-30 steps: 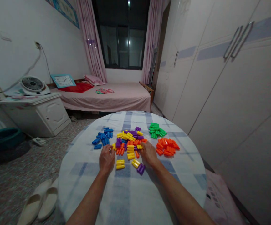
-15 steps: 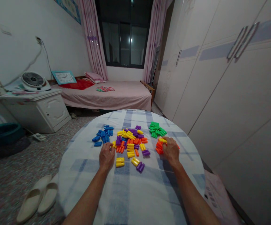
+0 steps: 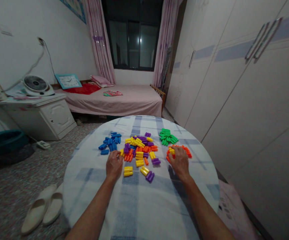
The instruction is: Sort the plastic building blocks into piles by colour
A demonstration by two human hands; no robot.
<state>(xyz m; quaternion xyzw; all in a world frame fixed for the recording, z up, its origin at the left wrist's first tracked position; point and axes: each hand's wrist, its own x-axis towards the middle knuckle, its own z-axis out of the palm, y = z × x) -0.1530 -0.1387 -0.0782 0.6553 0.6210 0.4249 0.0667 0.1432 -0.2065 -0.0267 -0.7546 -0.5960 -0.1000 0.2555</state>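
My left hand (image 3: 114, 164) rests on the cloth with loosely bent fingers, thumb a little apart. Its fingertips are beside a yellow plastic block (image 3: 121, 152) at the left side of a mixed heap; no held thing shows. Over at the right, my right hand (image 3: 180, 162) reaches over a pile of orange blocks (image 3: 188, 152), a yellow block (image 3: 171, 151) pinched at its fingertips. The hand hides part of the pile. The mixed heap between my hands has yellow blocks (image 3: 139, 155), purple blocks (image 3: 156, 161) and orange blocks (image 3: 128, 156).
Blue blocks (image 3: 111, 143) lie beyond my left hand, green blocks (image 3: 168, 137) beyond the orange pile. The round table (image 3: 144, 206) has a checked cloth. A bed (image 3: 134, 100) stands behind it, a wardrobe (image 3: 254, 110) on the right, slippers (image 3: 38, 210) on the floor at left.
My right hand has shifted slightly left with the yellow block, and more of the orange pile shows to its right. My left hand stays in place. The camera view has shifted slightly.
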